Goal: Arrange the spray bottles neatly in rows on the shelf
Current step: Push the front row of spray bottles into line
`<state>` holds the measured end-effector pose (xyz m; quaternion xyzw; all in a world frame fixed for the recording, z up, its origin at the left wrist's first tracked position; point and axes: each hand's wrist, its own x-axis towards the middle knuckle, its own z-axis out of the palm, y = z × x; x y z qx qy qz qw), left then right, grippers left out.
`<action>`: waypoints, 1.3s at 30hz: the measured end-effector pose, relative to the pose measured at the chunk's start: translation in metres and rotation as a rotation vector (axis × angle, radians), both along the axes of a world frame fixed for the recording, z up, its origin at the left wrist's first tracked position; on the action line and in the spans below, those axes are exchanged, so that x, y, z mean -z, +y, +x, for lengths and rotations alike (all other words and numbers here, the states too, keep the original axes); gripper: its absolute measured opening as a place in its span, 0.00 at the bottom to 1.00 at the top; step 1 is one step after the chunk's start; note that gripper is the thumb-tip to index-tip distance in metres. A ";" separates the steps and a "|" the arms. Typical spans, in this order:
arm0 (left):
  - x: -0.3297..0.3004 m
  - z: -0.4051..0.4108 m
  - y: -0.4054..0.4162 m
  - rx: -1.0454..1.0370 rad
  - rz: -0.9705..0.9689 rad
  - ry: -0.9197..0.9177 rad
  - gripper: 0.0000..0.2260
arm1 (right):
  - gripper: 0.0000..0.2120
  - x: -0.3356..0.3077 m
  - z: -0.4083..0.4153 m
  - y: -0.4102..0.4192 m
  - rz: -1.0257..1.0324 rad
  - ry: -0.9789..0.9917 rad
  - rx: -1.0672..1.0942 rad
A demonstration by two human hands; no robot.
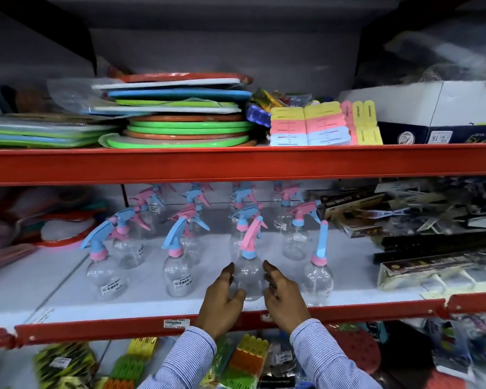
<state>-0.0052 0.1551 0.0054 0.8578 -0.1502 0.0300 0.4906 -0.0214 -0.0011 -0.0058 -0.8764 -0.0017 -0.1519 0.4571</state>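
Several clear spray bottles with pink and blue trigger heads stand in rows on the white middle shelf (68, 287). In the front row, a bottle with a pink trigger (249, 276) stands upright between my hands. My left hand (222, 299) cups its left side and my right hand (282, 296) cups its right side, fingers curled against the clear body. To its left stand a blue-trigger bottle (177, 273) and another (104, 268). To its right stands a bottle with a blue head (319, 279). More bottles fill the rows behind.
Red shelf rails (236, 164) frame the levels. Dark boxed goods (432, 242) crowd the right of the shelf, and red and white plastic items (59, 228) lie at the left. Stacked colourful plates (185, 124) and pastel clips sit above. Packaged goods fill the level below.
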 end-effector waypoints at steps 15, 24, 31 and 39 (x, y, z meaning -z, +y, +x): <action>0.003 -0.031 0.002 -0.045 0.079 -0.110 0.26 | 0.30 0.005 -0.023 -0.005 -0.050 -0.016 -0.065; 0.022 -0.060 0.035 -0.289 0.351 -0.457 0.25 | 0.29 0.016 -0.054 0.010 -0.411 -0.433 -0.044; 0.028 -0.067 0.091 -0.419 0.658 -0.467 0.33 | 0.30 0.016 -0.047 0.062 -0.579 -0.427 -0.184; 0.038 -0.036 0.139 -0.296 0.688 -0.418 0.34 | 0.30 0.024 -0.016 0.123 -0.616 -0.321 -0.097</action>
